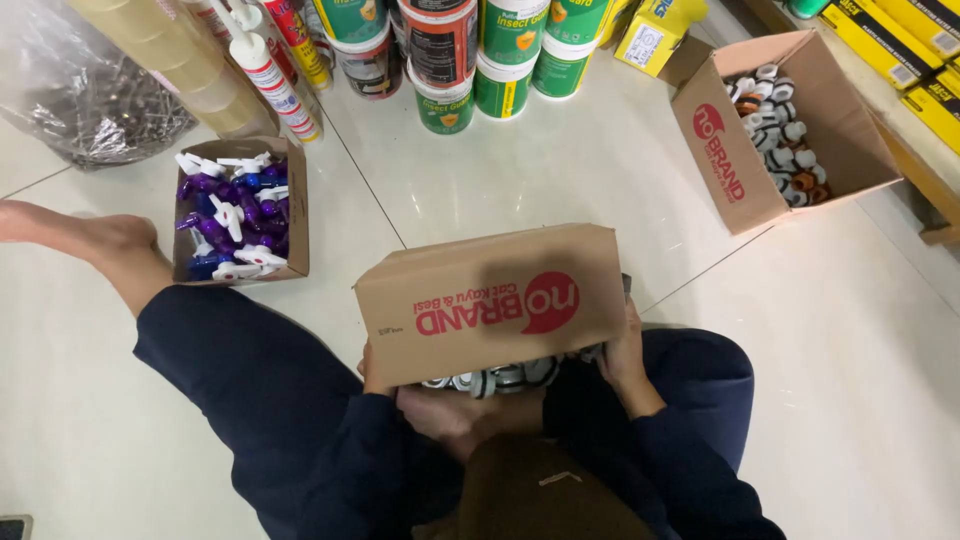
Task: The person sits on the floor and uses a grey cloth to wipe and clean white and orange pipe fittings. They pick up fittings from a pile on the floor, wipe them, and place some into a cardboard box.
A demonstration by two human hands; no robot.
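Note:
A brown cardboard box (490, 300) with a red logo rests in my lap, tipped toward me so its side faces up. My left hand (440, 415) is under the box's open mouth, palm up, beside small grey and white round parts (500, 378) showing at the opening. My right hand (625, 360) grips the box's right edge. Both sleeves are dark blue.
A small box of purple and white taps (235, 215) lies at the left near my bare foot (90, 240). Another open box of round fittings (790, 125) sits at the upper right. Paint tubs (470, 60), sealant tubes (275, 80) and a plastic bag (80, 90) line the back.

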